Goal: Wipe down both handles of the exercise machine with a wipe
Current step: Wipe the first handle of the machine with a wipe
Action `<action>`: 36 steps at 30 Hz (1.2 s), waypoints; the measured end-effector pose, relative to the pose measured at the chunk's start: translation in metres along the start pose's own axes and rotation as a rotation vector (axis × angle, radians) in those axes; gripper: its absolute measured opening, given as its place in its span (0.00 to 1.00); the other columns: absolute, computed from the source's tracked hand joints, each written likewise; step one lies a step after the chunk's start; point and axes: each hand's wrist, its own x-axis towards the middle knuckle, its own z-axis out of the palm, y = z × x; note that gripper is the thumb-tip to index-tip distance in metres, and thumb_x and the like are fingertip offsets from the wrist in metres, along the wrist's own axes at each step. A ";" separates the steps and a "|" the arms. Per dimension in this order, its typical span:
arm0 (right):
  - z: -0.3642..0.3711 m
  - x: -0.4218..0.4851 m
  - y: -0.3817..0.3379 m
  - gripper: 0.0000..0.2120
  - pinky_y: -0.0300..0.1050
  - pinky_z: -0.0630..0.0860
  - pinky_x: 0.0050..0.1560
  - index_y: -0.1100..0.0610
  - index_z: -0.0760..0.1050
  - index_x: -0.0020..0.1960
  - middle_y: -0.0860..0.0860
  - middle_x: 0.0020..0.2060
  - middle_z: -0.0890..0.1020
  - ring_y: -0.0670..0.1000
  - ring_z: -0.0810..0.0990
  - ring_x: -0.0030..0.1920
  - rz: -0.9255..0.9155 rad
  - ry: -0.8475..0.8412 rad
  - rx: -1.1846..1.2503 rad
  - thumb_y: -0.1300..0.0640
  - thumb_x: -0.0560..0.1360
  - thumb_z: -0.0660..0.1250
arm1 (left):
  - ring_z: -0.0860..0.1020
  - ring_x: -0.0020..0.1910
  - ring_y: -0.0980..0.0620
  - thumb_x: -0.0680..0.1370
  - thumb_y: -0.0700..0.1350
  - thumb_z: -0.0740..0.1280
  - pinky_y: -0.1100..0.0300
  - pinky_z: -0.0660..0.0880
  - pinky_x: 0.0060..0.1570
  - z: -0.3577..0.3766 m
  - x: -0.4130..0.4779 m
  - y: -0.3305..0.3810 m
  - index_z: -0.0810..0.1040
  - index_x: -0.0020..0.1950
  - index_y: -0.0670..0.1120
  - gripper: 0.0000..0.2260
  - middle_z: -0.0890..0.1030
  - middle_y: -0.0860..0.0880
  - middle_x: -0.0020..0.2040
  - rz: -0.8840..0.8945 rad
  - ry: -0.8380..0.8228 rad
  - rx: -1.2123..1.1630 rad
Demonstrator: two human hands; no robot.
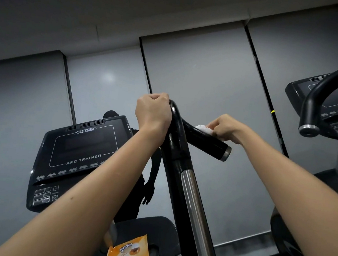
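Observation:
A black curved handle (204, 141) rises on a chrome post (193, 201) in the middle of the view and bends down to the right, ending in a metal cap. My left hand (153, 110) grips the top of the bend. My right hand (225, 127) pinches a crumpled white wipe (204, 129) and presses it on the upper side of the handle's short right branch. The machine's other handle is not in view.
The Cybex Arc Trainer console (77, 160) stands at the left behind my left arm. An orange pack of wipes (128, 250) sits in the holder at the bottom. A neighbouring machine's handle (321, 102) and console are at the right. Grey wall panels lie ahead.

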 end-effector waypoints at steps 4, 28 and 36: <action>-0.005 -0.001 0.015 0.22 0.41 0.60 0.32 0.58 0.81 0.46 0.53 0.33 0.72 0.52 0.65 0.34 0.052 -0.034 0.009 0.73 0.69 0.52 | 0.58 0.30 0.48 0.72 0.36 0.59 0.58 0.55 0.28 0.000 -0.001 -0.001 0.58 0.26 0.47 0.17 0.58 0.48 0.26 0.002 -0.007 -0.015; 0.078 -0.067 0.081 0.14 0.46 0.75 0.34 0.63 0.78 0.47 0.56 0.42 0.78 0.53 0.71 0.44 -0.678 0.786 -0.386 0.67 0.74 0.53 | 0.60 0.31 0.49 0.72 0.38 0.61 0.58 0.58 0.29 -0.001 -0.001 0.001 0.59 0.26 0.47 0.17 0.60 0.48 0.27 -0.015 0.021 0.037; 0.068 -0.060 0.067 0.13 0.47 0.76 0.34 0.63 0.80 0.43 0.56 0.41 0.79 0.53 0.70 0.43 -0.722 0.848 -0.198 0.64 0.74 0.56 | 0.60 0.33 0.48 0.72 0.37 0.60 0.57 0.58 0.30 0.000 0.000 0.001 0.58 0.26 0.47 0.17 0.59 0.48 0.28 -0.017 0.011 0.020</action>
